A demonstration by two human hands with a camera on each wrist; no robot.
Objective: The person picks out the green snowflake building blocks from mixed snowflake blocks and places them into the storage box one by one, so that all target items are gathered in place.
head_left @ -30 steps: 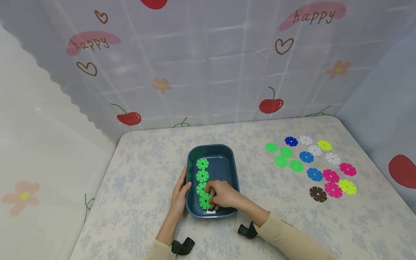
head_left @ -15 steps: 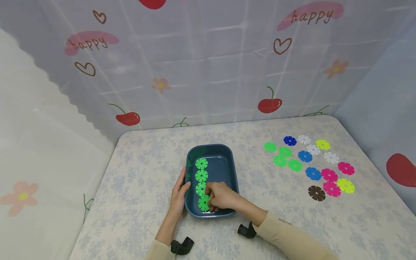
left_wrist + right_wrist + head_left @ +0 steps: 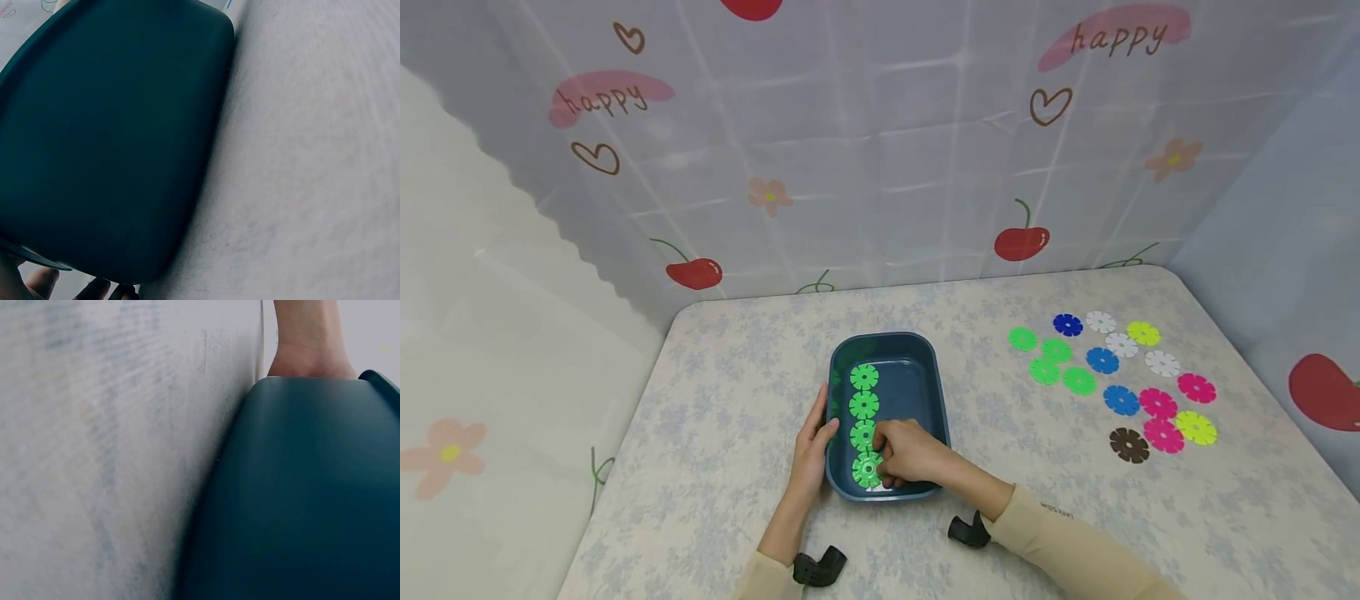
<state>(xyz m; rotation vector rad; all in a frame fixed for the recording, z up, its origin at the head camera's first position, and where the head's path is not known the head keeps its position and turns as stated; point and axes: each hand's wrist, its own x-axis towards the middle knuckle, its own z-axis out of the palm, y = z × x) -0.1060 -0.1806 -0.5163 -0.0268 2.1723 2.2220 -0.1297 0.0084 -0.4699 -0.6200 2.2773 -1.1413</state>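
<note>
Four green discs lie in a close column along the left side of the dark blue tray, which sits on the bench. Left hand holds the tray by its left wall, thumb at the rim, fingers along the outside. Right hand is inside the tray, fingers bent at the right edge of the nearest disc (whether they pinch it, cannot tell; the knuckles hide the tips). Handling estimate: discs look thin, light, stiff, probably smooth plastic, hard to lift when flat; best hold is the notched rim, between thumb and forefinger. Tray looks light and rigid, likely prone to slide, so a steadying grip on the wall suits it. More discs, mixed colours, lie on the bench to the right, well apart from the tray.
</note>
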